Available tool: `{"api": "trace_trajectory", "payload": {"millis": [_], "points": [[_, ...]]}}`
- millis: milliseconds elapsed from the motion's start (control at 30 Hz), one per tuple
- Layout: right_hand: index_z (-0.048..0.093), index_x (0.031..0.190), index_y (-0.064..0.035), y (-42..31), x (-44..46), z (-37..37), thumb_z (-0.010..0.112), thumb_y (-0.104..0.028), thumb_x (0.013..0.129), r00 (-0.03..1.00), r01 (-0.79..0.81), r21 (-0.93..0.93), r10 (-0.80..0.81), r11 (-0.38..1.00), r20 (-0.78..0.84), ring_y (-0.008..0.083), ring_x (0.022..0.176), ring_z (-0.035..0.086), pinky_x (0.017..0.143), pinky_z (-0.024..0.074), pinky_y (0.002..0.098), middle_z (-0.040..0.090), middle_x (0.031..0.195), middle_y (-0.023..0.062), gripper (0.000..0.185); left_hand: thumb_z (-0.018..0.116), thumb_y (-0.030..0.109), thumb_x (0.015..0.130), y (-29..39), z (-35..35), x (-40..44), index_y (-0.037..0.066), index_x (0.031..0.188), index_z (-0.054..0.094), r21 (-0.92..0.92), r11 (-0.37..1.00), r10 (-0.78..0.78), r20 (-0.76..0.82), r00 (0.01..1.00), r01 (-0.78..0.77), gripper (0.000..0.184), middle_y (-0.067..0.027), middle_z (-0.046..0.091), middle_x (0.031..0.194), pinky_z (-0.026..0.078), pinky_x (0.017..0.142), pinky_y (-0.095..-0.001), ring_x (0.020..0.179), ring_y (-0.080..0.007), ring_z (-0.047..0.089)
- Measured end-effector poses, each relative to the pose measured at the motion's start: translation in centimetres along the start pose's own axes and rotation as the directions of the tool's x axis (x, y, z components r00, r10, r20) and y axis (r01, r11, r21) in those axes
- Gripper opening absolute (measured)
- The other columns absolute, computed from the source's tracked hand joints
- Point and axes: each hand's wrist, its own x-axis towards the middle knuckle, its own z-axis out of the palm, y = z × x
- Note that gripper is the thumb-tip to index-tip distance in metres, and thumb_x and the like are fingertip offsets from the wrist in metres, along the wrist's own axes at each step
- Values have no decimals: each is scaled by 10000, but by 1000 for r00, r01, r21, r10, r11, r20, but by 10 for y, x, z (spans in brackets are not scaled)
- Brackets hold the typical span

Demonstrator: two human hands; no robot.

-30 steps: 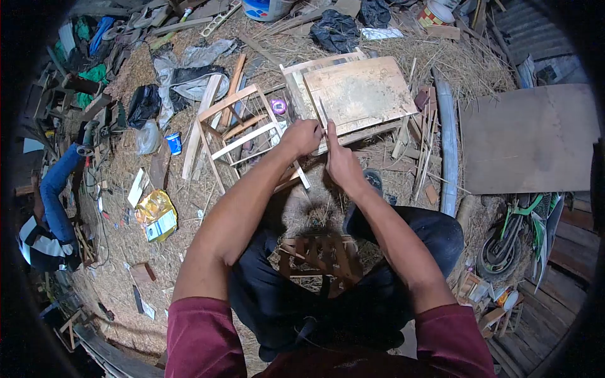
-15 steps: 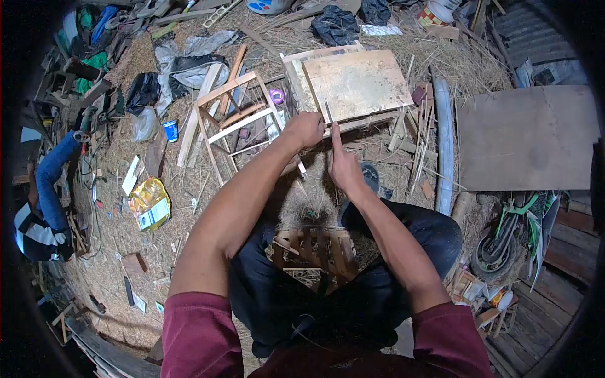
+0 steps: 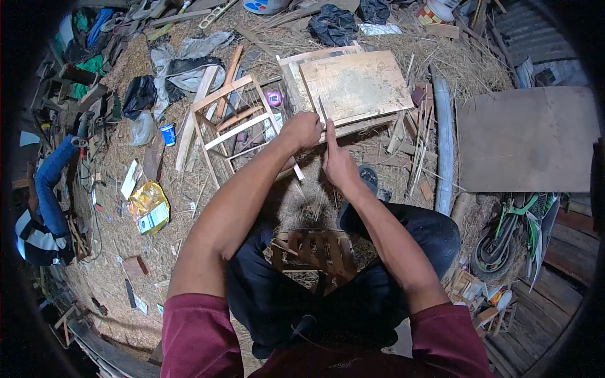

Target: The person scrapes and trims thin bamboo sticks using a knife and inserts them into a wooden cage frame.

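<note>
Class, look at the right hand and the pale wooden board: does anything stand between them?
Nothing visible does: the right hand points its index finger up to the near-left corner of the pale wooden board. The left hand is beside it, not between. A thin dark strip shows by that corner; what holds it is hidden.

Board (image 3: 359, 85) on stand (image 3: 293, 83), frame (image 3: 237, 130) just L, pole (image 3: 445, 145) R, sheet (image 3: 526, 142) far R

No legible text, the print on the yellow bag (image 3: 149, 206) too small
</note>
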Motion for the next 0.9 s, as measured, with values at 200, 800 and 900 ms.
{"api": "trace_trajectory", "payload": {"millis": [200, 800, 900], "points": [[67, 1538, -85, -11, 21, -10, 456, -41, 881, 996, -62, -68, 66, 996, 60, 488, 697, 634, 665, 497, 568, 630, 737, 317, 765, 513, 263, 887, -3, -15, 5, 5, 962, 680, -59, 997, -46, 27, 999, 47, 316, -284, 664, 974, 495, 895, -499, 958, -439, 639], [93, 1531, -74, -2, 15, -3, 530, -51, 852, 999, 31, -63, -31, 998, -10, 478, 639, 622, 616, 491, 579, 628, 702, 295, 808, 559, 266, 888, -14, -2, 1, -12, 885, 642, -92, 989, 107, -104, 989, -117, 290, -271, 646, 854, 496, 755, -503, 817, -459, 626], [87, 1535, -79, 4, 1, 3, 534, -49, 852, 1000, 24, -81, -25, 996, -13, 475, 625, 619, 592, 489, 572, 625, 687, 293, 816, 564, 253, 884, -10, 3, -3, -5, 907, 644, -46, 992, 109, -105, 989, -114, 271, -268, 652, 882, 496, 790, -503, 857, -445, 631]]}}
